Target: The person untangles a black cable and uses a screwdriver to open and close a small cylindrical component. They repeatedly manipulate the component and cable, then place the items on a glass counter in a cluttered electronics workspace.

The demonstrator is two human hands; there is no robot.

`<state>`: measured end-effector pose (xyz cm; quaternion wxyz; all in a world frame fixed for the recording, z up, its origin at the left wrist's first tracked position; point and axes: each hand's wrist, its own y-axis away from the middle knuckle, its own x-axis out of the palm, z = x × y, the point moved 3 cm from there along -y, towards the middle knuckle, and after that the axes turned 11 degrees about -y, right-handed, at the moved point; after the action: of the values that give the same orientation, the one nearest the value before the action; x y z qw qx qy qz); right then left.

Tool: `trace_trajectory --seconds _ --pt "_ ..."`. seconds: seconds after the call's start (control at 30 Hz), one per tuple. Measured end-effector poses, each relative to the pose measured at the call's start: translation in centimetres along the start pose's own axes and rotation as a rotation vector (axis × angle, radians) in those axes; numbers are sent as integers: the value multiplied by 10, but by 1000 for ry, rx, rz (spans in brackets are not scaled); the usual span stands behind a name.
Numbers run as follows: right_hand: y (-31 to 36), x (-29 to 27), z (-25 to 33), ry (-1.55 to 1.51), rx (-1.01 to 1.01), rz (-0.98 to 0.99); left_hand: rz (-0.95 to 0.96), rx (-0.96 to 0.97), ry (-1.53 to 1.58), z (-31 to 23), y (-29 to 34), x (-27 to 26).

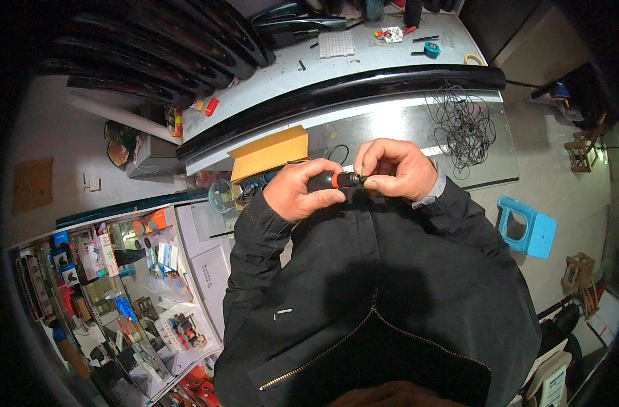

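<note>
Held close to my black jacket, my left hand (302,190) wraps around a stubby black tool with an orange ring (334,180), its handle like that of a screwdriver. The tool lies roughly level, its dark metal tip pointing right. At that tip my right hand (399,171) pinches with thumb and fingertips. Whatever small piece sits between those fingers is mostly hidden. An open cardboard box (272,154) stands just beyond my left hand, with dark items partly visible beside it.
A long black glossy strip (350,91) crosses the bench. Tangled black wire (462,129) lies at right, above a blue stool (526,227). Farther back are a white grid tray (336,45) and a teal tape measure (431,49). Cluttered shelves (201,298) stand at lower left.
</note>
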<state>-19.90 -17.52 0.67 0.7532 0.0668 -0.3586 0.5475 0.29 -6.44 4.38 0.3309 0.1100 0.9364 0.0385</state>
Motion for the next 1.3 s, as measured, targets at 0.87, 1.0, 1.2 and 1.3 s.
trace_trajectory --seconds 0.87,1.0,1.2,1.3 --pt "5 8 -10 34 79 -277 -119 -14 -179 -8 4 -2" --pt "6 7 -14 14 124 -287 -78 -110 -234 -10 6 -5" --pt "6 3 -19 36 154 -265 -101 -48 -362 -15 7 -9" --pt "7 -1 -21 28 200 -256 -109 -12 -380 -16 7 -10"
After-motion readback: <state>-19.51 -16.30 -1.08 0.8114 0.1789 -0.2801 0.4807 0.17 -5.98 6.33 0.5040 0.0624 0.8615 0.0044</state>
